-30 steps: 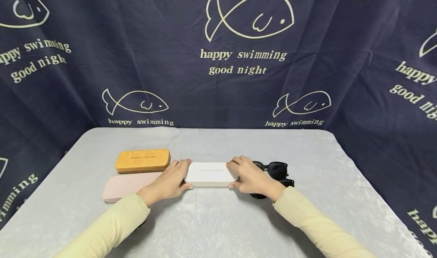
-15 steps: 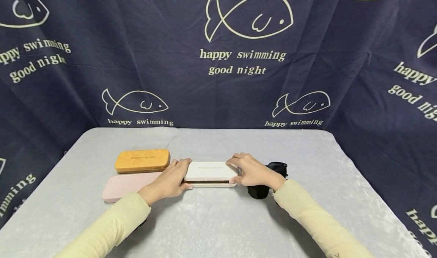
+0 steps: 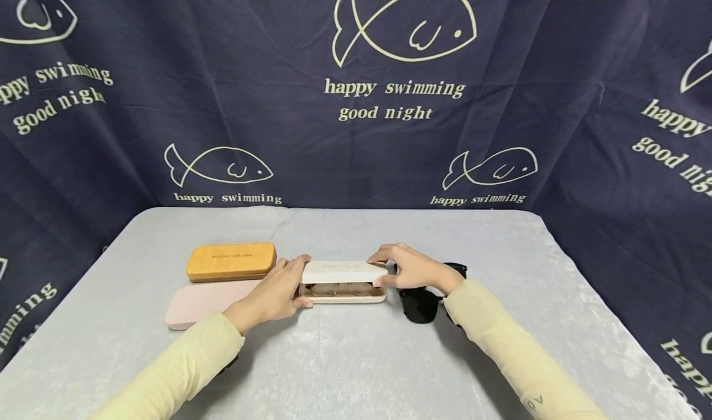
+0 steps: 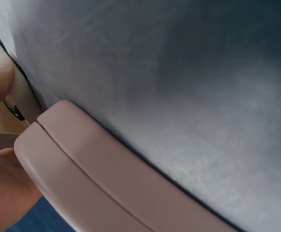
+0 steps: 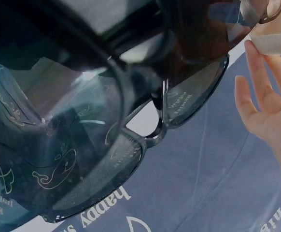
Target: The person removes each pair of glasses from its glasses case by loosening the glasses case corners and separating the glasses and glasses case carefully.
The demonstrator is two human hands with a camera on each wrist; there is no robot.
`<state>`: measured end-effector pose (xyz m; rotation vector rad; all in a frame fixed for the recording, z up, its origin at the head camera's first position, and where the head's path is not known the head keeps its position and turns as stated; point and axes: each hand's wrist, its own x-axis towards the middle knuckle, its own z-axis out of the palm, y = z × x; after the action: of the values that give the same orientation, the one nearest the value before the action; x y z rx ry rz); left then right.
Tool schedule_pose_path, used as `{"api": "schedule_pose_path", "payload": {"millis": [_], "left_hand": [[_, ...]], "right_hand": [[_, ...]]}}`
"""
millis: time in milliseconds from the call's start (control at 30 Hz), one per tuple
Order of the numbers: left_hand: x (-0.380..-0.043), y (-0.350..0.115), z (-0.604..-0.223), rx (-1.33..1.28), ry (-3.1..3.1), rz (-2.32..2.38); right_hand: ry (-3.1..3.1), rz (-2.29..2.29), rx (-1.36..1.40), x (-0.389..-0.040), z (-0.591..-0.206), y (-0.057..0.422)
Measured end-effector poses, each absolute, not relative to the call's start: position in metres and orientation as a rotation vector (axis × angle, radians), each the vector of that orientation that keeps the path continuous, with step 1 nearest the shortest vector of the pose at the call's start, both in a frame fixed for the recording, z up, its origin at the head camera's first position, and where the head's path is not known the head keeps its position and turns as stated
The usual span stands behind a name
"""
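A white glasses case (image 3: 339, 273) sits mid-table in the head view, its lid partly raised. Through the gap a pair of thin-framed glasses (image 3: 328, 289) shows inside. My left hand (image 3: 272, 290) grips the left end of the case, thumb low at the front. With thumb and fingers, my right hand (image 3: 408, 270) holds the right end of the lid. The left wrist view has the left thumb (image 4: 0, 84) against the base. In the right wrist view, fingers of the right hand (image 5: 271, 104) meet the lid's edge (image 5: 275, 43).
Left of the white case lie a yellow glasses case (image 3: 230, 261) and, nearer, a pink one (image 3: 200, 304), partly behind the left hand. Black sunglasses (image 3: 421, 306) lie beneath the right forearm, with another dark pair behind. A dark blue printed curtain (image 3: 356, 160) borders the table (image 3: 356, 370).
The right hand has lifted the front of the white case's lid from closed to partly raised, exposing the glasses inside. The left hand has stayed at the left end.
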<state>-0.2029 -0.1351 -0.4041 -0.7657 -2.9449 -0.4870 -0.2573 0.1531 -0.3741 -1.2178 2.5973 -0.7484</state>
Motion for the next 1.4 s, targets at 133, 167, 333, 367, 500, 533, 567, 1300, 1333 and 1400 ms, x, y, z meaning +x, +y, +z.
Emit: {"api": "schedule_pose_path", "payload": {"millis": [133, 167, 333, 367, 500, 533, 567, 1300, 1333, 1400], "left_hand": [[-0.202, -0.135, -0.405, -0.739, -2.941, -0.527], [-0.202, -0.135, -0.405, -0.722, -2.947, -0.543], [-0.202, -0.135, -0.404, -0.652, -2.990, -0.556], [-0.202, -0.135, -0.404, -0.645, -3.000, -0.553], [-0.203, -0.135, -0.403, -0.637, -3.017, -0.538], [-0.203, -0.135, -0.403, -0.634, -3.017, -0.532], [-0.203, -0.135, -0.403, -0.628, -3.016, -0.528], [-0.197, -0.133, -0.406, -0.583, -2.957, -0.494], [-0.197, -0.133, -0.406, -0.583, -2.957, -0.498], [-0.197, -0.133, -0.406, -0.580, -2.961, -0.503]], "right_hand": [[2.548, -0.784, -1.240, -0.262, -0.374, 0.155], [2.536, -0.795, -1.248, -0.264, -0.374, 0.155], [2.507, -0.872, -1.194, -0.274, -0.374, 0.157], [2.504, -0.881, -1.173, -0.275, -0.374, 0.157], [2.498, -0.885, -1.150, -0.279, -0.373, 0.157], [2.496, -0.889, -1.147, -0.279, -0.373, 0.157], [2.493, -0.898, -1.143, -0.280, -0.373, 0.156], [2.526, -1.010, -1.078, -0.280, -0.379, 0.151], [2.546, -0.999, -1.069, -0.280, -0.379, 0.151], [2.581, -0.983, -1.059, -0.278, -0.379, 0.152]]}}
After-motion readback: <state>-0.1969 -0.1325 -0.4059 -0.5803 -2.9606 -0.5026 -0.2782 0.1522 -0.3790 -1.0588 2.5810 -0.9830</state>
